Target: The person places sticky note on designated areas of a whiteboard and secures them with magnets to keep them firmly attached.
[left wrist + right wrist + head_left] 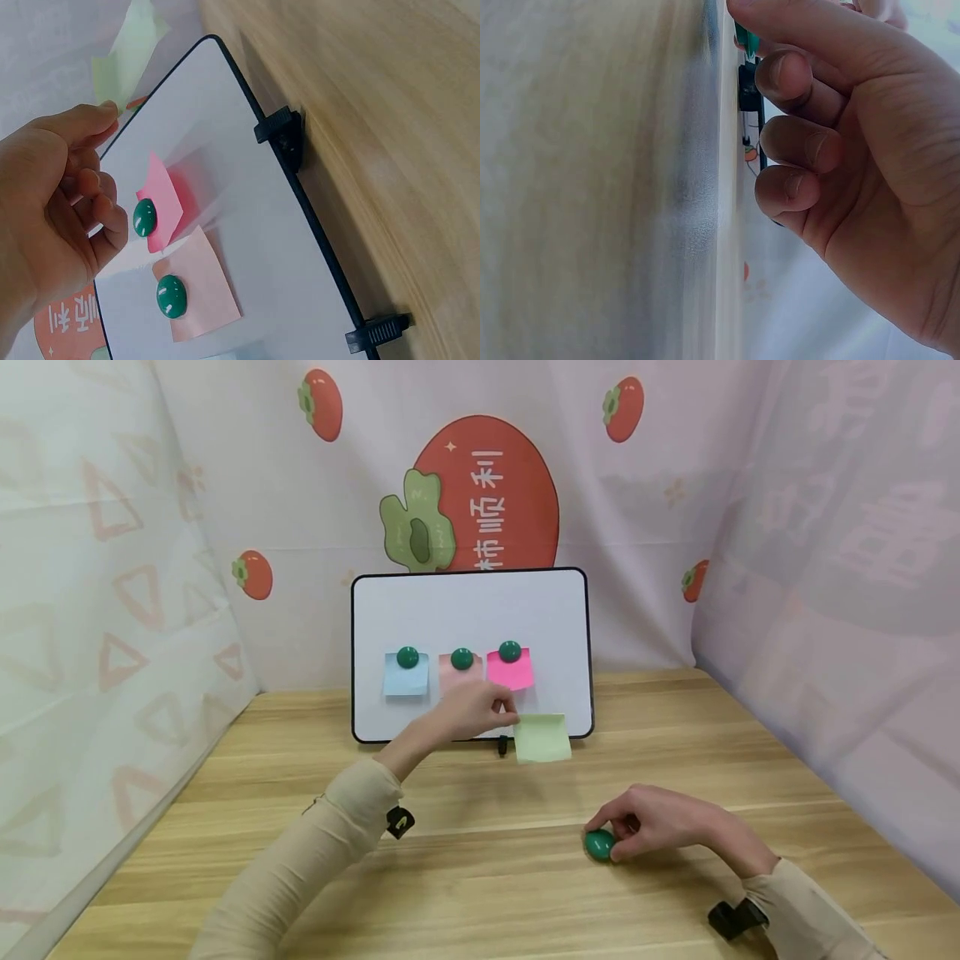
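In the head view my left hand (476,710) pinches a pale green sticky note (543,739) by its upper left corner, in front of the lower right part of a whiteboard (472,610). The left wrist view shows the same note (133,60) between thumb and finger. My right hand (667,820) is low over the table at the right, thumb and index finger gripping a round green magnet (599,844). On the board hang a blue note (406,681), a light pink note (454,673) and a bright pink note (512,674), each under a green magnet.
The board stands on the wooden table (480,893), with black clip feet (279,129) along its lower edge. Behind it hangs a cloth backdrop (637,510) with persimmon prints, and cloth walls (97,610) rise at both sides.
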### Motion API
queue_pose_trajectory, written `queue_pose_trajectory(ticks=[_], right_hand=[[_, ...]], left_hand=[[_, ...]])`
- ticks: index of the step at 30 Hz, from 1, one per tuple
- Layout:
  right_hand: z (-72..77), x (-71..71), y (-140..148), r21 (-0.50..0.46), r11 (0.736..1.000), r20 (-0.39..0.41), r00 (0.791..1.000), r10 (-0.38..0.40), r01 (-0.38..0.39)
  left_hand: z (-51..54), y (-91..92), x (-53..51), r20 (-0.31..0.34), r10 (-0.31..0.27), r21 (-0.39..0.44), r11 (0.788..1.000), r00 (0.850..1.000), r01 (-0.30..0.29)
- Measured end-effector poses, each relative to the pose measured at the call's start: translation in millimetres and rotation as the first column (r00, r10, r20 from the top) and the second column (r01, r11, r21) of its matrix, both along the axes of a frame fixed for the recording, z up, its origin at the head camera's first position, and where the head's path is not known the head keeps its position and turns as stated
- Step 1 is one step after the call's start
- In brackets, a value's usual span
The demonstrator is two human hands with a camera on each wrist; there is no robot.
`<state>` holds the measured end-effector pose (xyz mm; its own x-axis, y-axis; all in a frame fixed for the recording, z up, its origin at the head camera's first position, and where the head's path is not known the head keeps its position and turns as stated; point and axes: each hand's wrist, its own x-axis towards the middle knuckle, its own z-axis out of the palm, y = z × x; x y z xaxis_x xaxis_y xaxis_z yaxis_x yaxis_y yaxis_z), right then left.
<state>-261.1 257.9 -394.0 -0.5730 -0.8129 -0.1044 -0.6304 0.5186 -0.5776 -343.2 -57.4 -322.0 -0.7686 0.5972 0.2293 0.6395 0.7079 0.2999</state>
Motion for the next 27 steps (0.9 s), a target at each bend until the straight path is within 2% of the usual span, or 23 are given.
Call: queue_pose_trajectory(ticks=[3, 10, 18, 27], right_hand=[[-1.2, -0.3, 3, -0.005, 1.0, 0.0, 1.0, 0.0, 0.0], [-4.0, 0.2, 6, -0.002, 1.0, -0.007, 1.0, -0.008, 0.008], [-3.6, 1.0, 8, 0.004, 1.0, -0.015, 1.0, -0.02, 0.02], [-2.7, -0.1, 2, 0.01, 1.0, -0.022, 1.0, -0.023, 0.023]], left_hand=[[5.3, 6.7, -9.7, -0.037, 0.009, -0.008, 1.0, 0.999, -0.009], [13.4, 23.3, -27.3, -0.066, 0.052, -0.061, 0.997, 0.996, -0.056], [19.1, 41.4, -49.6, -0.098, 0.084, -0.059, 0.994, 0.992, -0.09], [27.3, 49.9, -67.7, -0.147, 0.103, -0.105, 0.987, 0.984, -0.119]])
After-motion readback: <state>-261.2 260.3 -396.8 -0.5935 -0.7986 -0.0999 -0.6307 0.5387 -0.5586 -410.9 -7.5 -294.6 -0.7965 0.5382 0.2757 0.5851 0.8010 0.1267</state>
